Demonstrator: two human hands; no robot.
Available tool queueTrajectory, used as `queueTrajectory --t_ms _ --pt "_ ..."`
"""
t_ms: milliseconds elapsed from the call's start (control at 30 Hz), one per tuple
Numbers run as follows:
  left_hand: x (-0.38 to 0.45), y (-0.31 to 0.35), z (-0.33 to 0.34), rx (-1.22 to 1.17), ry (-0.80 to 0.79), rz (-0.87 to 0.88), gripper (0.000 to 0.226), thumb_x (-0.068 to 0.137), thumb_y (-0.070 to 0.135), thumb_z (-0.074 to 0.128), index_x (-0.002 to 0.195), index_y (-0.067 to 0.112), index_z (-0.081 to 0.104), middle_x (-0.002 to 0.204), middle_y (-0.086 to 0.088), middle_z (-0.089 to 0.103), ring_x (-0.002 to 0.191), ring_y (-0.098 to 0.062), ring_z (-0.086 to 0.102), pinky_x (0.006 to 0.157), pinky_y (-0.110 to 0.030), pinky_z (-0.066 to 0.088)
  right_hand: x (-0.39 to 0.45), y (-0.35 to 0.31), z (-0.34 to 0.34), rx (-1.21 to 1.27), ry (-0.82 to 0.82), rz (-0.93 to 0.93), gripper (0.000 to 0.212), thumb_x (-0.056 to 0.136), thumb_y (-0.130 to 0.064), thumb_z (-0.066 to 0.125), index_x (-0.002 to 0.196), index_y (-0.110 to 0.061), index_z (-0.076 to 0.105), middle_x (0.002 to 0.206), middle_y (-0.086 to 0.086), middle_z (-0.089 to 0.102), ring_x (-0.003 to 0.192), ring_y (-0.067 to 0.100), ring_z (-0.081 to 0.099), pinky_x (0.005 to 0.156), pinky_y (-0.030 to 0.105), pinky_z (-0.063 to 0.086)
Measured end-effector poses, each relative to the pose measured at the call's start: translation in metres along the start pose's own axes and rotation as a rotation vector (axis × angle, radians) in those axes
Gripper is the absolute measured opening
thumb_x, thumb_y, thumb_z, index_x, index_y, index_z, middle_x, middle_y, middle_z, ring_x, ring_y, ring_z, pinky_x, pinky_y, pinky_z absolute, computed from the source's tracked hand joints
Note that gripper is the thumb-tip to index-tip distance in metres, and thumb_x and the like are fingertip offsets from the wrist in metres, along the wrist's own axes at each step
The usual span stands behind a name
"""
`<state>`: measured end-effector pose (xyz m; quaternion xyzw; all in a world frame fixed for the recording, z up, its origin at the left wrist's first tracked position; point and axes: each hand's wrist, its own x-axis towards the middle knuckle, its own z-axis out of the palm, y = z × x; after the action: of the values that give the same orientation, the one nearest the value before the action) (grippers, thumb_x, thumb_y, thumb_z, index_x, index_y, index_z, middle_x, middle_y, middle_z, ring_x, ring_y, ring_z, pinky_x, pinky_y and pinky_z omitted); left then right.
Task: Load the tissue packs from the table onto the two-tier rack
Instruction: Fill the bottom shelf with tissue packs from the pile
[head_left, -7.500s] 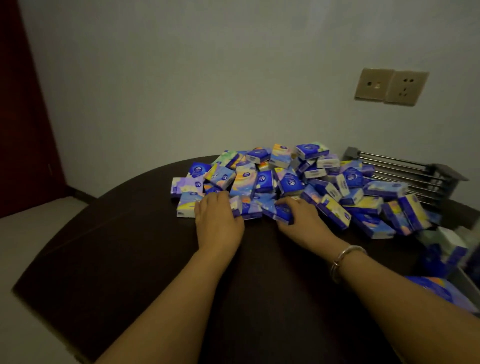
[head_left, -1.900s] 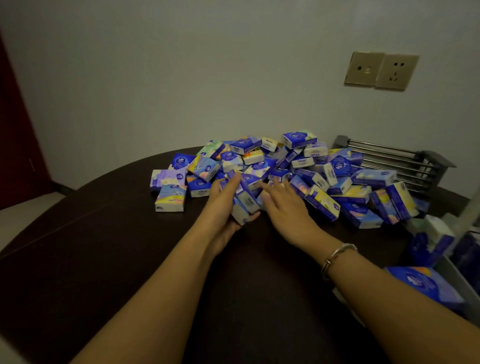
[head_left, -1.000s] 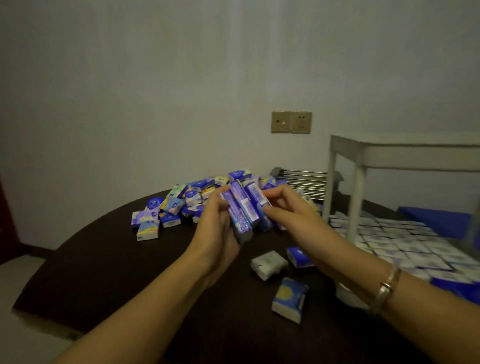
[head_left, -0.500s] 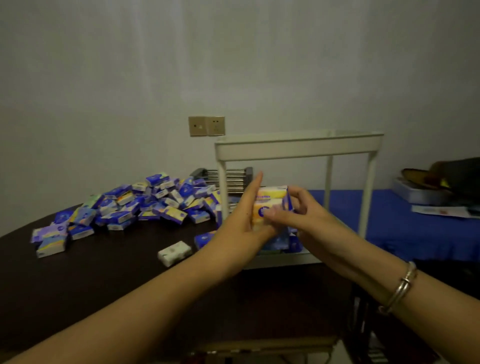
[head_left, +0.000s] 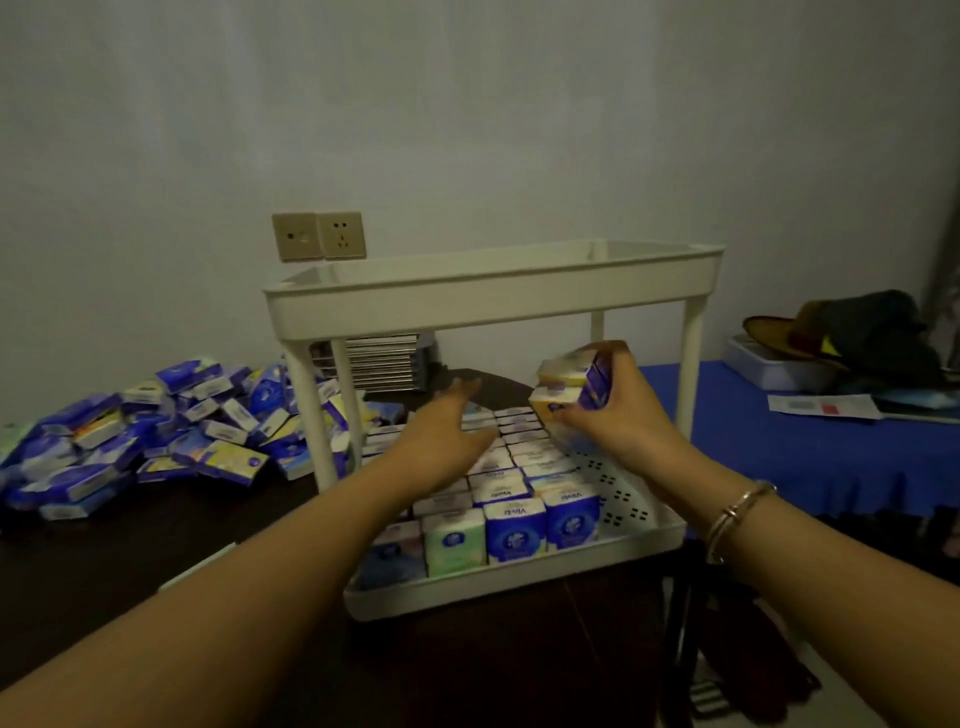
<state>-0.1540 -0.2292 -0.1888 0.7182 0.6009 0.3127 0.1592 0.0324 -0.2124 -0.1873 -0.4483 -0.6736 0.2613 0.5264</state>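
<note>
Over lower tier (head_left: 519, 582) of rack, R hand (head_left: 621, 410) grips held packs (head_left: 571, 387), L hand (head_left: 447, 434) fingers spread, empty; next: slot them w/ care beside standing rows (head_left: 511, 499).

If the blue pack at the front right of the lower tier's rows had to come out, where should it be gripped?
Pinch the blue pack by its top edge, from above and the right: it stands upright, a neighbour hard against its left, bare tray on its right.
</note>
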Motion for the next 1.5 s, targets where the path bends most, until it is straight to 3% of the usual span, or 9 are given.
queueTrajectory --t_ms 133,233,333,400,500,700,1000,1200,1500 --pt "0.019 -0.028 0.023 0.203 -0.032 -0.046 0.055 0.097 0.047 0.037 0.148 0.029 0.026 0.159 -0.002 0.013 0.147 -0.026 0.006 0.119 -0.044 0.011 0.031 0.028 0.006 -0.027 0.075 0.030 0.049 0.072 -0.005 0.077 0.105 -0.016 0.042 0.099 -0.002 0.057 0.097 0.014 0.056 0.075 0.009 0.047" --pt "0.021 -0.042 0.037 0.443 -0.123 -0.042 0.059 0.095 0.059 0.022 0.149 0.036 0.016 0.160 0.005 0.006 0.147 -0.020 0.002 0.118 -0.050 0.003 0.045 0.053 0.009 -0.074 0.036 0.167 0.057 0.071 -0.010 0.080 0.116 -0.011 0.045 0.116 0.007 0.056 0.107 0.020 0.055 0.092 0.033 0.048" --pt "0.025 -0.044 0.039 0.533 -0.194 -0.053 0.061 0.094 0.062 0.015 0.150 0.039 0.006 0.160 0.007 -0.004 0.147 -0.018 -0.004 0.117 -0.050 -0.002 0.051 0.072 0.017 0.002 -0.084 0.290 0.051 0.074 -0.006 0.076 0.117 -0.010 0.049 0.117 0.008 0.060 0.111 0.024 0.057 0.099 0.042 0.046" --pt "0.025 -0.044 0.039 0.551 -0.204 -0.053 0.061 0.094 0.062 0.013 0.150 0.040 0.004 0.160 0.007 -0.005 0.147 -0.018 -0.005 0.118 -0.050 -0.001 0.051 0.075 0.023 0.119 -0.093 0.403 0.035 0.082 0.005 0.062 0.112 -0.009 0.053 0.117 0.015 0.060 0.112 0.029 0.057 0.100 0.042 0.046" --pt "0.025 -0.045 0.040 0.568 -0.203 -0.058 0.060 0.094 0.062 0.012 0.150 0.040 0.003 0.160 0.007 -0.006 0.147 -0.019 -0.005 0.118 -0.050 0.000 0.050 0.077 0.031 0.013 -0.093 0.415 0.037 0.090 0.009 0.046 0.125 -0.001 0.050 0.119 0.015 0.058 0.107 0.030 0.056 0.095 0.034 0.043" --pt "0.024 -0.045 0.038 0.562 -0.223 -0.051 0.061 0.094 0.062 0.011 0.149 0.039 0.001 0.160 0.006 -0.008 0.147 -0.020 -0.007 0.118 -0.051 -0.002 0.043 0.081 0.035 -0.243 -0.145 0.327 0.051 0.084 -0.021 0.067 0.129 -0.009 0.044 0.125 0.009 0.056 0.117 0.026 0.052 0.096 0.033 0.040" --pt "0.024 -0.044 0.037 0.553 -0.238 -0.049 0.062 0.093 0.063 0.010 0.150 0.039 0.000 0.160 0.006 -0.008 0.147 -0.020 -0.007 0.117 -0.052 -0.003 0.041 0.087 0.036 -0.433 -0.071 0.253 0.039 0.087 -0.024 0.065 0.119 -0.005 0.053 0.115 0.012 0.062 0.104 0.026 0.057 0.080 0.025 0.039" --pt "0.026 -0.046 0.038 0.558 -0.237 -0.044 0.062 0.093 0.063 0.010 0.150 0.039 0.001 0.160 0.006 -0.007 0.147 -0.021 -0.007 0.117 -0.052 -0.002 0.058 0.096 0.031 -0.259 -0.022 0.596 0.044 0.080 -0.004 0.067 0.119 -0.005 0.047 0.113 0.017 0.057 0.103 0.033 0.058 0.089 0.047 0.052" --pt "0.026 -0.046 0.037 0.561 -0.243 -0.047 0.061 0.093 0.064 0.009 0.149 0.040 0.001 0.160 0.006 -0.007 0.147 -0.021 -0.006 0.117 -0.052 -0.002 0.053 0.099 0.020 -0.195 -0.146 0.666 0.047 0.078 0.000 0.067 0.121 -0.009 0.051 0.118 0.012 0.058 0.113 0.031 0.054 0.098 0.043 0.047"
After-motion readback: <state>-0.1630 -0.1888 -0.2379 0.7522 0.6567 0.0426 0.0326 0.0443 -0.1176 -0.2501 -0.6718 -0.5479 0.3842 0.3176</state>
